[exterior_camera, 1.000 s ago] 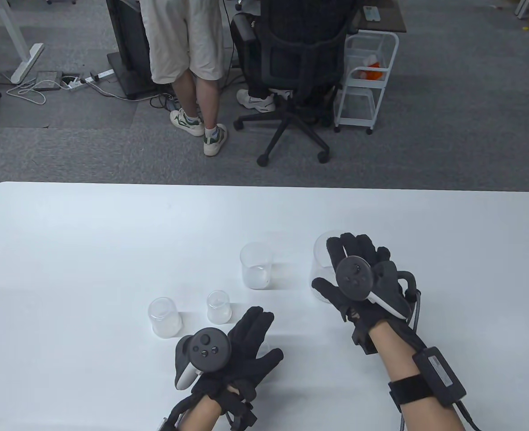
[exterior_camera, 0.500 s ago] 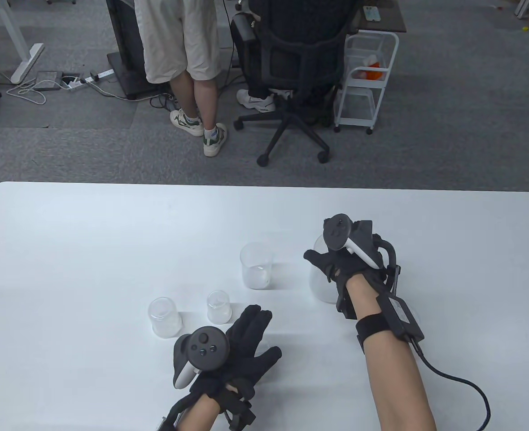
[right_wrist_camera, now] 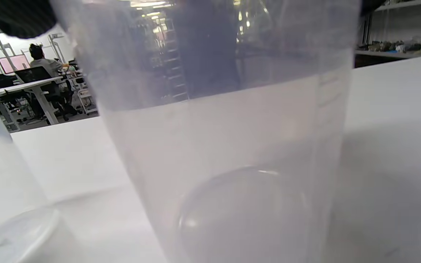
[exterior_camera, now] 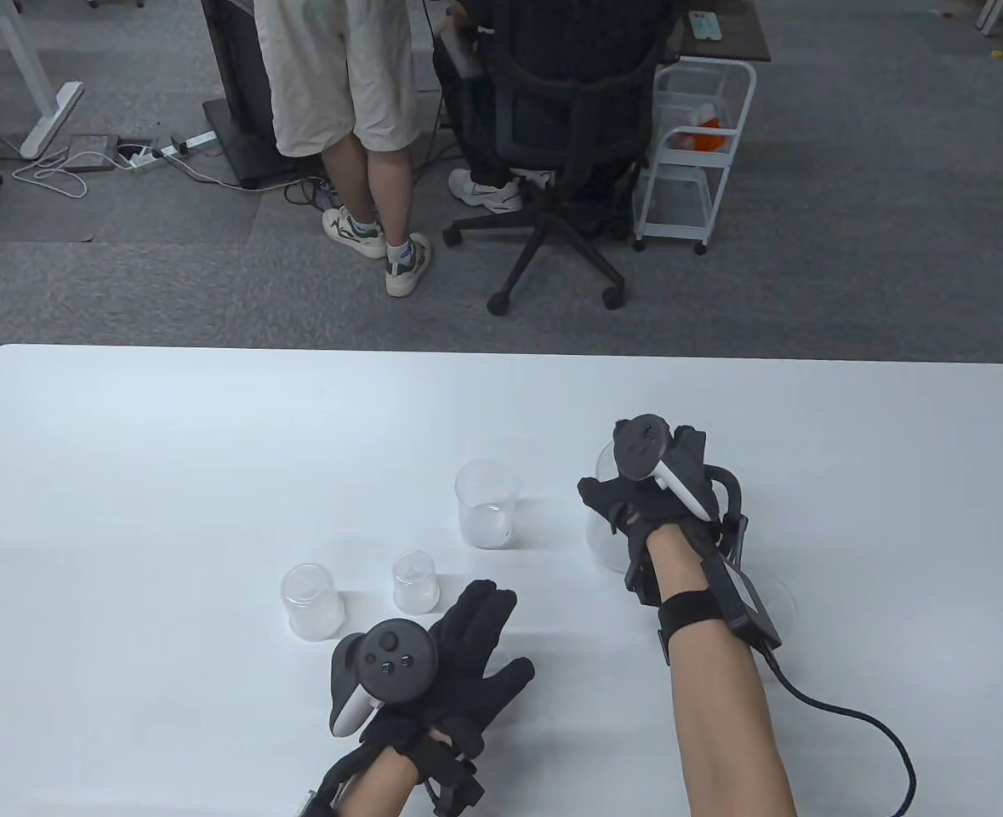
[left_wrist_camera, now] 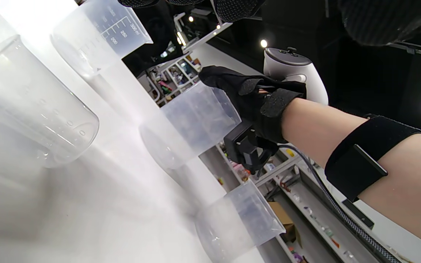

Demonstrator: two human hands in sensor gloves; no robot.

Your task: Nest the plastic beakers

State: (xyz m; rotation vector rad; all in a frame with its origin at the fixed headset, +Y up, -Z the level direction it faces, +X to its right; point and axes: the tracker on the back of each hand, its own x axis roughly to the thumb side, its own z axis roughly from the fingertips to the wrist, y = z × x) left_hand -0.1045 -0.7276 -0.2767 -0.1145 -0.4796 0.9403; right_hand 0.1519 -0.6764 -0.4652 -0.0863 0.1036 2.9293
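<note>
Several clear plastic beakers stand on the white table (exterior_camera: 169, 442). My right hand (exterior_camera: 637, 489) grips the large beaker (exterior_camera: 601, 532) near its rim; the beaker's base rests on the table. It fills the right wrist view (right_wrist_camera: 225, 146) and shows in the left wrist view (left_wrist_camera: 192, 124) with the thumb on its rim. A medium beaker (exterior_camera: 486, 504) stands to its left. Two smaller beakers (exterior_camera: 414, 582) (exterior_camera: 311, 601) stand farther left. My left hand (exterior_camera: 467, 638) rests flat on the table, fingers spread, holding nothing, just right of the smallest beaker.
Another clear beaker (exterior_camera: 775, 596) stands right of my right wrist, also seen in the left wrist view (left_wrist_camera: 239, 219). A glove cable (exterior_camera: 858, 723) trails over the table at the right. Beyond the far edge are an office chair (exterior_camera: 565, 128) and a standing person (exterior_camera: 356, 128).
My right hand has moved forward from behind the large beaker and closed around its upper part. The left hand and the other beakers have not moved.
</note>
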